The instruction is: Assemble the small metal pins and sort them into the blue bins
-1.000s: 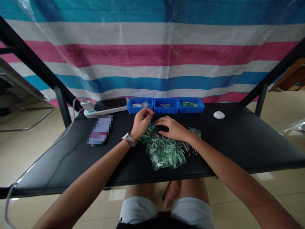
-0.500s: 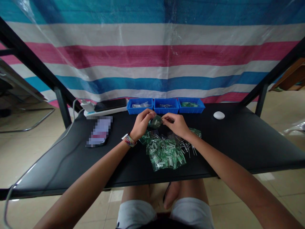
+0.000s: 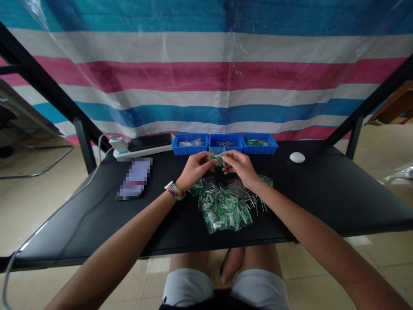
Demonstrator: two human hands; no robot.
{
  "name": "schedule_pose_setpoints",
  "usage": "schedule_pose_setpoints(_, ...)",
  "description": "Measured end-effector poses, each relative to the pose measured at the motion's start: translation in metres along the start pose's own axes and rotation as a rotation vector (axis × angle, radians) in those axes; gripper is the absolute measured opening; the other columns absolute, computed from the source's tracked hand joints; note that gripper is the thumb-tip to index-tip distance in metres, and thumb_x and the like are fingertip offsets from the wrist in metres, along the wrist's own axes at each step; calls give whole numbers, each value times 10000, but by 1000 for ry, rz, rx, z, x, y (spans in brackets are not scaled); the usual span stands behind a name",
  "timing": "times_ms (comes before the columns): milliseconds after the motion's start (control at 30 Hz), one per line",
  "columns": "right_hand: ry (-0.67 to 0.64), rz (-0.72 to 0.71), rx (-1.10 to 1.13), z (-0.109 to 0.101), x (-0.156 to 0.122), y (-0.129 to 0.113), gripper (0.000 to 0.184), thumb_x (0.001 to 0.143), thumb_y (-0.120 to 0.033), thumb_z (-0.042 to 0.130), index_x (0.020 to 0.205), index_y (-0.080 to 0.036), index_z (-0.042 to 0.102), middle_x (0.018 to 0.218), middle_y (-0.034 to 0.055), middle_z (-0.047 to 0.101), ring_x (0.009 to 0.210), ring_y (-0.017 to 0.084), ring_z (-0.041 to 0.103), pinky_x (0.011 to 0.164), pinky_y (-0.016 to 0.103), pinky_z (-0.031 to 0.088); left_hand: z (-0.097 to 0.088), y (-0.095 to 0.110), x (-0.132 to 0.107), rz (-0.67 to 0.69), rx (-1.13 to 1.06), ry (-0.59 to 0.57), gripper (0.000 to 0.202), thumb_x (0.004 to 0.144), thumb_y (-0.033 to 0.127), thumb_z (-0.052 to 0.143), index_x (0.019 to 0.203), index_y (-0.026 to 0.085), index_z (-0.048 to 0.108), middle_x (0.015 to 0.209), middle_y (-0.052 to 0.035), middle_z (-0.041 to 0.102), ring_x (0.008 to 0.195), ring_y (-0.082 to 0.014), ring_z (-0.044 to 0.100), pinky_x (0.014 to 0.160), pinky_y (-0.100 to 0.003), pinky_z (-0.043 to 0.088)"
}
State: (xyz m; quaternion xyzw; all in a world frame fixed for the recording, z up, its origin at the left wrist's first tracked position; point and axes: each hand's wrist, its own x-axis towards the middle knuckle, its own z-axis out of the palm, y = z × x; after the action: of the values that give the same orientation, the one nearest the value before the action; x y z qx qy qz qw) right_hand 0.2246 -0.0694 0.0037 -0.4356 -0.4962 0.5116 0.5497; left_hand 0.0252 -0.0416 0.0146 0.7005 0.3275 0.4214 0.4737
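Between my two hands is a small green-tinted plastic bag (image 3: pixel 218 154), held upright just in front of the blue bins. My left hand (image 3: pixel 196 168) pinches its left side between thumb and fingers. On the right side, my right hand (image 3: pixel 239 165) grips the bag the same way. Small contents show dimly inside it. Below my hands lies a pile of similar green bags (image 3: pixel 226 209) with pale pieces inside. Loose metal pins (image 3: pixel 253 201) are spread at the right of the pile, partly under my right forearm.
Three blue bins line the back: the left bin (image 3: pixel 189 150) holds clear bags, the middle bin (image 3: pixel 225 150) metal pins, the right bin (image 3: pixel 260 150) green bags. A power strip (image 3: pixel 145 151), a phone (image 3: pixel 134 178) and a white mouse (image 3: pixel 297 157) also lie on the black table (image 3: pixel 309 193).
The small green bag has moved slightly right and up and now stands spread flat between my hands. My left hand has shifted right, its thumb now across the bag's lower edge.
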Motion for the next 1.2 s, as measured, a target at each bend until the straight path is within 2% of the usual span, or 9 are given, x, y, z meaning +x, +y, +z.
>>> schedule_pose_setpoints(133, 3, -28, -41, -4, 1, -3, 355, 730, -513, 862, 816, -205, 708, 711, -22, 652, 594, 118, 635, 536, 231, 581, 0, 3, -1, 2, 13, 14, 333, 863, 495, 785, 855, 172, 705, 724, -14, 696, 676, -158, 671, 673, -274, 528)
schedule_pose_setpoints(333, -70, 34, -14, -5, 0, -4, 393, 723, -527, 868, 853, -208, 678, 679, -28, 660, 550, 125, 637, 531, 252, 580, 1, 7, 0, -17, 35, 4, 372, 850, 522, 793, 772, 175, 684, 690, -19, 686, 655, -158, 653, 641, -277, 520)
schedule_pose_setpoints(533, 6, -128, -101, -8, 3, -5, 377, 781, -548, 833, 848, -218, 663, 689, -40, 630, 479, 108, 584, 453, 238, 502, 5, 5, -2, -72, -34, 82, 394, 853, 544, 789, 778, 202, 609, 622, 17, 616, 536, -125, 585, 514, -240, 465)
schedule_pose_setpoints(633, 63, -223, -160, -9, 2, -7, 351, 820, -537, 808, 858, -219, 665, 741, -30, 630, 463, 105, 583, 439, 249, 473, 3, 4, -4, -112, -21, 53, 573, 945, 633, 645, 588, 206, 510, 485, 7, 518, 455, -116, 526, 478, -243, 428)
schedule_pose_setpoints(700, 88, -270, -210, -9, 0, -9, 325, 853, -528, 785, 879, -223, 674, 776, -15, 641, 492, 118, 609, 471, 264, 492, 2, 4, -4, -149, -54, 2, 643, 977, 684, 554, 558, 196, 554, 468, -29, 550, 442, -127, 543, 483, -257, 446)
schedule_pose_setpoints(833, 38, -380, -327, -8, -6, -11, 257, 922, -497, 733, 924, -241, 709, 912, 36, 697, 692, 183, 703, 671, 344, 603, 1, 5, -2, -245, -228, -52, 616, 942, 723, 567, 739, 157, 702, 679, -117, 741, 544, -178, 681, 518, -279, 520)
schedule_pose_setpoints(1000, -20, -525, -447, -6, -11, -15, 139, 958, -394, 706, 933, -269, 760, 1099, 81, 723, 1003, 255, 721, 928, 452, 627, 0, 4, 0, -249, -296, -8, 421, 888, 563, 712, 832, 146, 709, 822, -131, 790, 609, -186, 730, 547, -279, 556)
schedule_pose_setpoints(1100, 6, -531, -430, -7, -9, -13, 135, 974, -356, 666, 1004, -265, 762, 1271, 97, 690, 1044, 248, 726, 919, 440, 642, -1, 3, 0, -220, -252, -22, 346, 845, 488, 771, 833, 154, 684, 805, -100, 786, 632, -183, 744, 557, -256, 555)
schedule_pose_setpoints(1200, 51, -460, -359, -11, -3, -7, 231, 969, -372, 652, 1161, -262, 717, 1248, 94, 699, 870, 199, 742, 774, 376, 660, 0, 2, -1, -188, -188, -45, 369, 851, 505, 770, 812, 158, 653, 779, -79, 776, 634, -170, 744, 566, -233, 553)
